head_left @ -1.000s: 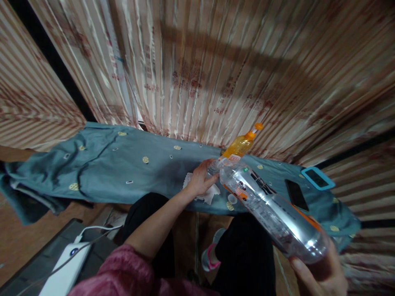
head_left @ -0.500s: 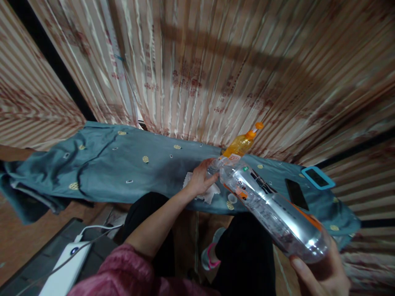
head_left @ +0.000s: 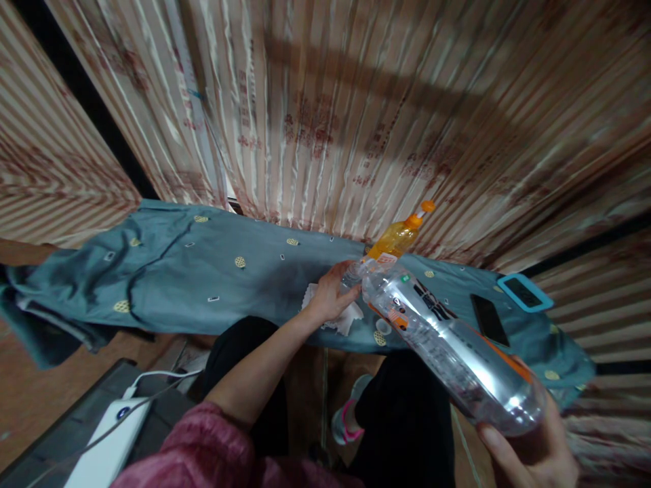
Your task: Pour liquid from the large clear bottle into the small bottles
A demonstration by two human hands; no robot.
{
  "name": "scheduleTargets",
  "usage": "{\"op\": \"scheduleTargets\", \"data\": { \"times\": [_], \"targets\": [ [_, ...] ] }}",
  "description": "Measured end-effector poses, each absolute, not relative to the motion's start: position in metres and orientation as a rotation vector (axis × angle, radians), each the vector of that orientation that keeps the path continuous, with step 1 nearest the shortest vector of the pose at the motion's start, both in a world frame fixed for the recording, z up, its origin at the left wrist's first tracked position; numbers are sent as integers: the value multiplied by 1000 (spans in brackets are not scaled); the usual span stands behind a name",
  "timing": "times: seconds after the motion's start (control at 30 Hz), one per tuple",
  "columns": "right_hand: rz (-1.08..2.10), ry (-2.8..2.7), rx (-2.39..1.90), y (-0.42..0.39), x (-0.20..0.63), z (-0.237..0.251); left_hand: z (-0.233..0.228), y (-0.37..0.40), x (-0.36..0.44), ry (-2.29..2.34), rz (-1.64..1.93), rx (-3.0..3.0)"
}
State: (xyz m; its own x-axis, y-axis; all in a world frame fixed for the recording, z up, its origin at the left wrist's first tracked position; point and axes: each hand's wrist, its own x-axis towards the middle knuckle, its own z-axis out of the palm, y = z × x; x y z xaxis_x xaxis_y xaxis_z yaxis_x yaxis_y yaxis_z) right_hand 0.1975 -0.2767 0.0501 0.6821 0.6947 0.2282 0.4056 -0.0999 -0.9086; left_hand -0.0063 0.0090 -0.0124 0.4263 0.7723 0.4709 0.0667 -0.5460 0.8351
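My right hand [head_left: 531,447] grips the base of a large clear plastic bottle [head_left: 458,346] with a silver and orange label. The bottle is tilted, its base raised toward me and its upper end pointing left. My left hand [head_left: 330,295] has its fingers around a small clear plastic container [head_left: 352,274] at the bottle's upper end. Where the two meet is partly hidden by my fingers. Just behind stands an orange-yellow bottle [head_left: 397,238] with an orange top. Under my left hand lies a white tissue [head_left: 348,322], and a small clear round piece [head_left: 383,327] is beside it.
A grey-green cloth with pineapple prints [head_left: 254,285] covers the narrow table. To the right lie a black phone [head_left: 489,318] and a blue-framed device [head_left: 525,293]. A white power bank [head_left: 109,440] with a cable sits at lower left. A striped curtain [head_left: 315,122] hangs behind.
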Motion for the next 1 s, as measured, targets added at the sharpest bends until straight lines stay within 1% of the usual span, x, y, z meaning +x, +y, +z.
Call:
{"op": "scheduleTargets", "data": {
  "times": [0.2,0.77,1.0],
  "targets": [
    [368,-838,-1692,-276,197,51,-13,9,-6,701,1172,1906],
    [329,-837,-1712,-275,191,56,-10,8,-7,739,1153,1899],
    [332,-868,-1696,-277,199,49,-10,9,-6,735,1152,1901]
  ]
}}
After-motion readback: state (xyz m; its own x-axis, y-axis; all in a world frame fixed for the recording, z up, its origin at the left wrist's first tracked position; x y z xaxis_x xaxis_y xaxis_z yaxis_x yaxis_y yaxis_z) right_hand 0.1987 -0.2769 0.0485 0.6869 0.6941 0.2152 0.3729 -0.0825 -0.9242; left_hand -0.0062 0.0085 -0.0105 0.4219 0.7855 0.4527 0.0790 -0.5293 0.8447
